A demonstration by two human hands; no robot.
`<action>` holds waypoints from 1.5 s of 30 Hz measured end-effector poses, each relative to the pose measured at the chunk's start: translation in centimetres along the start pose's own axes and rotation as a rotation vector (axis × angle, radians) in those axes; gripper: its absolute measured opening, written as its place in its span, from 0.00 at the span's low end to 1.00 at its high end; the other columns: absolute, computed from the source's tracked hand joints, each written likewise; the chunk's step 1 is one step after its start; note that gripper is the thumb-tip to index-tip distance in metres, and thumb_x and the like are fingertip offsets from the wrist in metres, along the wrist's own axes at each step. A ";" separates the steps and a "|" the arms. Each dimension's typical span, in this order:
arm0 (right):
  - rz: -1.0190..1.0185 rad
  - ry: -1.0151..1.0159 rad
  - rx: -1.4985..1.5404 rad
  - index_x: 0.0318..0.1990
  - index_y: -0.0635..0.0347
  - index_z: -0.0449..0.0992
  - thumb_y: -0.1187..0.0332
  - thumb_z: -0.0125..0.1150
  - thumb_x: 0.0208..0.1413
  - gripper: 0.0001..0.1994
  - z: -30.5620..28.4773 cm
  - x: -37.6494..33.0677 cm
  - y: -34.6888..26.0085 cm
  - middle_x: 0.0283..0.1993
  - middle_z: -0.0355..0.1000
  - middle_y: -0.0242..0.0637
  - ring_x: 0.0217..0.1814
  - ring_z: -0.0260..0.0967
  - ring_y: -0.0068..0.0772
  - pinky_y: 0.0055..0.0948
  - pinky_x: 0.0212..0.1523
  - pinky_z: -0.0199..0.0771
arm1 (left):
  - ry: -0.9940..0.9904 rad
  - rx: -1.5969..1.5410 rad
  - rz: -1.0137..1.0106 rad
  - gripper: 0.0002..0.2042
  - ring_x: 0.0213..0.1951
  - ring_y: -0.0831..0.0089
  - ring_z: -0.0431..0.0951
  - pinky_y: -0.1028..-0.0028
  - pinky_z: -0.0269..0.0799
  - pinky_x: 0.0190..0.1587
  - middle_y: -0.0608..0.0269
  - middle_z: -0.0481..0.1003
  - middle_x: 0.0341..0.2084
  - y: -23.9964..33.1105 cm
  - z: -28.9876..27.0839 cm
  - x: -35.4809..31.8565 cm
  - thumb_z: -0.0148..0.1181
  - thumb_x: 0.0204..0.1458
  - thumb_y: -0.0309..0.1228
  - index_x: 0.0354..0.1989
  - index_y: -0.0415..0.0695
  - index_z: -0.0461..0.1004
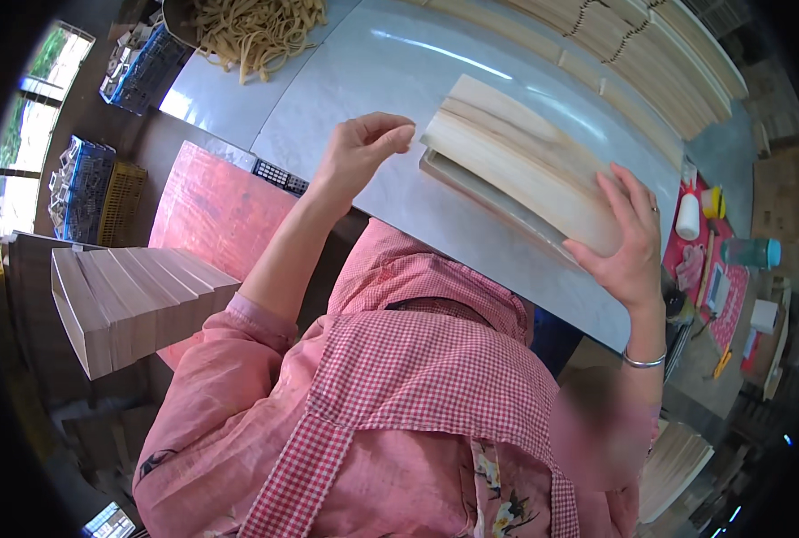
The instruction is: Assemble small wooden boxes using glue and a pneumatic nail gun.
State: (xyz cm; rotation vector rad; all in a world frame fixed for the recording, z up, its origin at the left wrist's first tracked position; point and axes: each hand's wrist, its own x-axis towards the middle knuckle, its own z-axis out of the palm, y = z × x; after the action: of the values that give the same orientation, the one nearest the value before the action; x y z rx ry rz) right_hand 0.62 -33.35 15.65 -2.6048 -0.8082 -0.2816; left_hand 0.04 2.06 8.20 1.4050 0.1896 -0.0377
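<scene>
A pale wooden panel (525, 152) with darker grain lies slanted over a shallow, open-sided wooden frame (498, 204) on the grey-white tabletop (390, 81). A dark gap shows between the two along the near side. My right hand (628, 238) grips the right end, thumb at the near edge and fingers spread across the top. Beside the left end, my left hand (368, 148) is raised with thumb and fingertips pinched together, apart from the wood. Whatever the pinch may hold is too small to make out.
Pale strips (256, 36) lie heaped at the far left. Stacked wooden panels (659, 63) line the far right. Nested wooden frames (139, 305) stand at my left by a pink board (220, 202). A teal bottle (749, 254) and white bottle (688, 217) stand at right.
</scene>
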 end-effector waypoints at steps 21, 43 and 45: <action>0.036 -0.142 -0.074 0.58 0.58 0.74 0.60 0.79 0.37 0.36 3.1 -0.6 1.7 0.66 0.66 0.40 0.63 0.67 0.43 0.47 0.71 0.57 | -0.019 0.985 0.343 0.08 0.26 0.71 0.74 0.73 0.70 0.31 0.59 0.80 0.30 -0.9 1.2 -0.3 0.68 0.50 0.25 0.37 0.36 0.84; 0.123 -0.212 -0.059 0.62 0.56 0.71 0.59 0.80 0.36 0.40 4.8 -1.1 2.0 0.67 0.66 0.37 0.64 0.68 0.40 0.48 0.75 0.54 | -0.053 1.094 0.449 0.07 0.24 0.67 0.74 0.70 0.71 0.34 0.60 0.80 0.27 -0.6 1.2 0.3 0.69 0.48 0.28 0.33 0.37 0.84; 0.138 -0.212 -0.038 0.62 0.56 0.70 0.59 0.80 0.37 0.40 5.0 -1.0 2.1 0.66 0.65 0.37 0.63 0.68 0.40 0.48 0.75 0.54 | -0.063 1.105 0.465 0.08 0.24 0.67 0.74 0.70 0.71 0.35 0.60 0.80 0.26 -0.7 1.2 0.3 0.69 0.48 0.28 0.33 0.37 0.84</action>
State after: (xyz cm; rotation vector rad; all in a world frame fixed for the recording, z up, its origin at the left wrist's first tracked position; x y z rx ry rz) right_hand 1.39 -33.26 10.18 -2.7430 -0.6918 0.0196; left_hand 0.34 0.83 7.65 2.5127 -0.2678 0.2320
